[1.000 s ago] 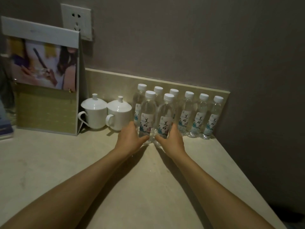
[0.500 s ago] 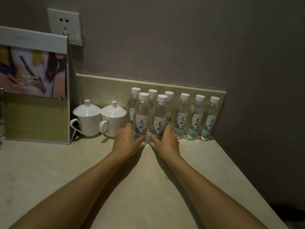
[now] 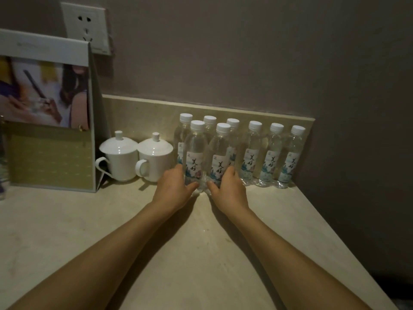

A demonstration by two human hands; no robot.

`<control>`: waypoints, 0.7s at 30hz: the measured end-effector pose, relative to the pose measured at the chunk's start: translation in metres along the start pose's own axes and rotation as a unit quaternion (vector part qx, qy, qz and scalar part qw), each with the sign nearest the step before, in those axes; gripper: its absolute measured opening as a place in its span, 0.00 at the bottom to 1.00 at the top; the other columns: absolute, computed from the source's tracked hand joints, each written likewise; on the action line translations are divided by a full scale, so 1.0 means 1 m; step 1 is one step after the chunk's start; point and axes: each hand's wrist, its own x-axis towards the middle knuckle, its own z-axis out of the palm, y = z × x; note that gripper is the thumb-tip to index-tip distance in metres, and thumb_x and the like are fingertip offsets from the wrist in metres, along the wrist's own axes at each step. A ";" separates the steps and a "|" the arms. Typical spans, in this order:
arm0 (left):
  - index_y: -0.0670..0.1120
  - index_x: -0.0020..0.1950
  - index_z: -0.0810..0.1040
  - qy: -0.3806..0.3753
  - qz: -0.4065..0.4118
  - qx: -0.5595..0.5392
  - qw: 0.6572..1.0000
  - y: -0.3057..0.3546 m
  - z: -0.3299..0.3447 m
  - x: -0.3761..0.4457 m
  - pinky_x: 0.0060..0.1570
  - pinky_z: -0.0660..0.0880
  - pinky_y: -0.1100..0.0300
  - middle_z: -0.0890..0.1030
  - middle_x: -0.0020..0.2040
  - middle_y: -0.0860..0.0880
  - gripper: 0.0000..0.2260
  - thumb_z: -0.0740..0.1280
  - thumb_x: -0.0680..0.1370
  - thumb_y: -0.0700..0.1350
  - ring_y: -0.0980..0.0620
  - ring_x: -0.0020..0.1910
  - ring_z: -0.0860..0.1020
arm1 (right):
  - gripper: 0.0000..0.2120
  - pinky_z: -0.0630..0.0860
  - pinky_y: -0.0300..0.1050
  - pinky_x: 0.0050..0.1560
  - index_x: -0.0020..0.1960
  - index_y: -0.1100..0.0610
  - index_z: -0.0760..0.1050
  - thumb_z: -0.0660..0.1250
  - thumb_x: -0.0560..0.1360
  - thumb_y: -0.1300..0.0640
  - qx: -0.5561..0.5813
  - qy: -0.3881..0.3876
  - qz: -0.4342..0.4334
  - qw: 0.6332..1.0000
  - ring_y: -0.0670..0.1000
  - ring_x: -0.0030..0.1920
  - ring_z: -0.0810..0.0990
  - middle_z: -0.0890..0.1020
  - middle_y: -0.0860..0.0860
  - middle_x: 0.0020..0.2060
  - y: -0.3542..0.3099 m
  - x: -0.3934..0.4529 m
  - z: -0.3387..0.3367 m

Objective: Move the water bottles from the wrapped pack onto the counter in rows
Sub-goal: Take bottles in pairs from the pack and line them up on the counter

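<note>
Little has moved since the earlier frames: both hands stay low on the two front bottles, nudging them tight against the back row. On the worktop (image 3: 67, 231) stand eight bottles, six behind and two in front, beside two lidded cups (image 3: 120, 157). Left grip (image 3: 173, 189) clamps one front bottle (image 3: 194, 153); right grip (image 3: 228, 189) clamps the other (image 3: 220, 155).

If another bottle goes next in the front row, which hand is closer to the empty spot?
The right hand, probably. It rests on the second front bottle, right beside the open counter in front of the three bottles at the right end. The left hand is over by the cups.
</note>
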 end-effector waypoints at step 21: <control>0.46 0.64 0.76 0.005 0.000 -0.011 1.000 -0.001 -0.003 -0.004 0.54 0.80 0.53 0.83 0.59 0.46 0.21 0.74 0.73 0.49 0.47 0.58 0.81 | 0.26 0.74 0.54 0.63 0.68 0.57 0.63 0.69 0.76 0.50 0.049 0.007 0.047 0.998 0.58 0.67 0.74 0.72 0.56 0.68 -0.006 -0.007 -0.003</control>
